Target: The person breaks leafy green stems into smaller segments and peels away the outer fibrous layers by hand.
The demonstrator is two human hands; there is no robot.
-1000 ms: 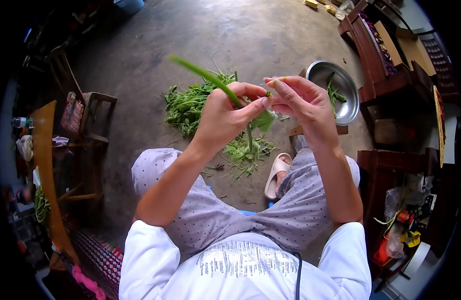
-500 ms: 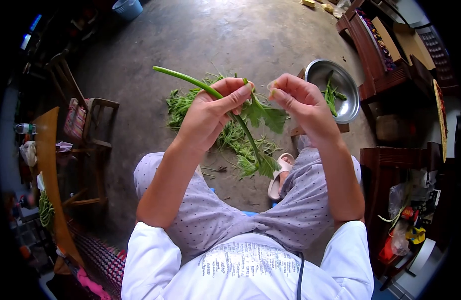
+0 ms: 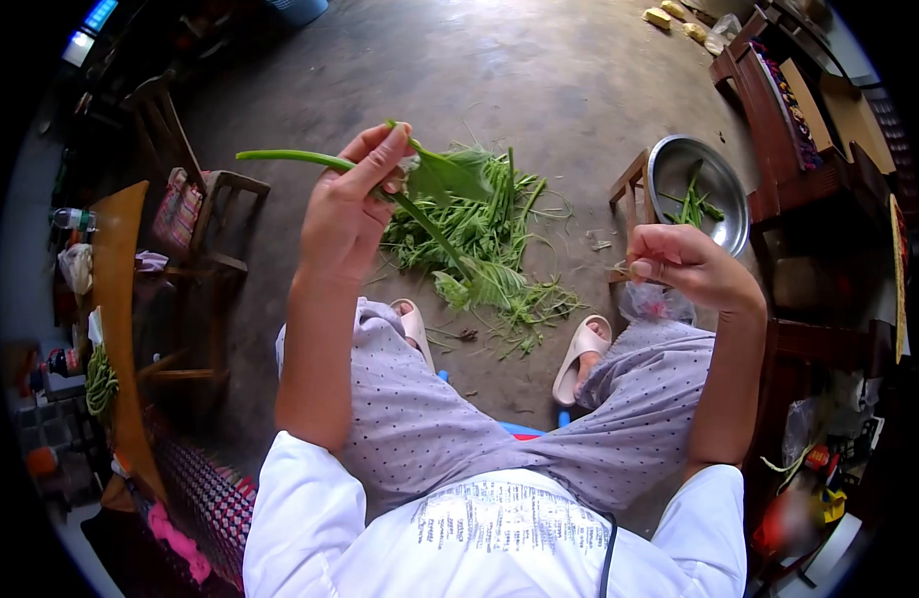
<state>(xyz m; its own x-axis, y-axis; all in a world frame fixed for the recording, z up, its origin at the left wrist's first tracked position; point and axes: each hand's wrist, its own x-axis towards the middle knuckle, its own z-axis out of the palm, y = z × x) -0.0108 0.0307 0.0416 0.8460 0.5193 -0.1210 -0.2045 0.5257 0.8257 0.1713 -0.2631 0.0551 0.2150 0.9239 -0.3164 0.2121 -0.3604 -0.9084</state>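
My left hand is closed around a long green leafy stem that looks like a squash shoot. Its bare end points left, and broad leaves hang from the other end. Thumb and forefinger pinch a side stalk whose leaf droops to the right. My right hand is held apart from the stem, in front of the metal bowl, with its fingers curled together. Whatever those fingers hold, if anything, is too small to make out. Below lies a pile of green shoots on the floor.
The bowl, with several trimmed green stems in it, rests on a wooden stool at the right. A clear plastic bag is by my right knee. A wooden chair stands left, dark wooden furniture right.
My hands have moved apart. The left went left and slightly up with the stem; the right went right and down, toward the bowl, its fingers still closed. The view has shifted slightly.
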